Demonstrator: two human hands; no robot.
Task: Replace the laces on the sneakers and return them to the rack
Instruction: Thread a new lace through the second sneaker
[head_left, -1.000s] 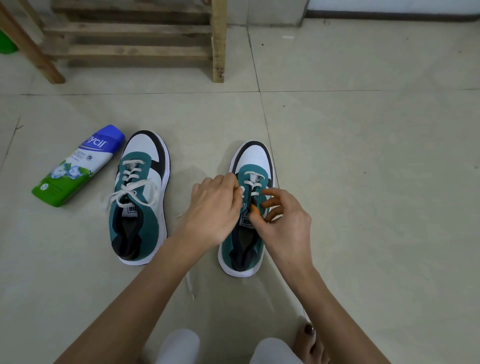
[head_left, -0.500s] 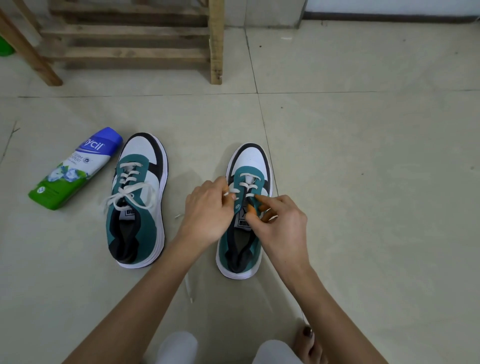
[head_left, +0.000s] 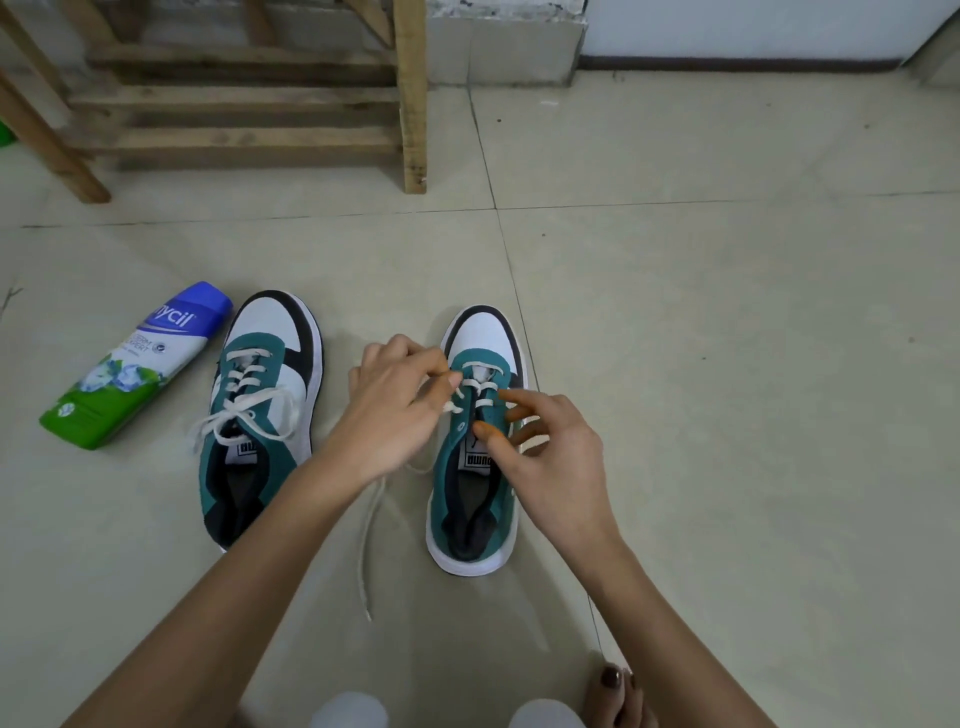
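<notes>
We have both hands on the half-laced sneaker (head_left: 485, 338), which stands on the tiled floor (head_left: 727, 364) in front of us with its toe pointing away. Our left hand (head_left: 395, 415) pinches the white lace (head_left: 365, 545) between thumb and fingertips at the left row of eyelets. The lace crosses only the rows nearest the toe. From that pinch its loose length drops to the floor and trails back toward us between our forearms.

Our right hand (head_left: 558, 462) is curled over the other side of the same sneaker, with the thumb down on the tongue and the fingers bent over the right eyelet edge, gripping it. We cannot tell whether a second lace end also lies inside that grip. The two hands are close together but not touching.

To the left, with a strip of floor between, stands the laced sneaker (head_left: 260, 332), parallel to the first, its lace spread in loose loops across the tongue. Our left forearm crosses over its heel corner. A green, white and blue bottle (head_left: 135, 364) lies on its side just beside that sneaker's toe.

The wooden rack (head_left: 244, 98) stands against the wall at the upper left, well apart from both sneakers. At the bottom edge we see our white-clad knees (head_left: 348, 712) and a bare foot (head_left: 613, 691) with dark painted nails.
</notes>
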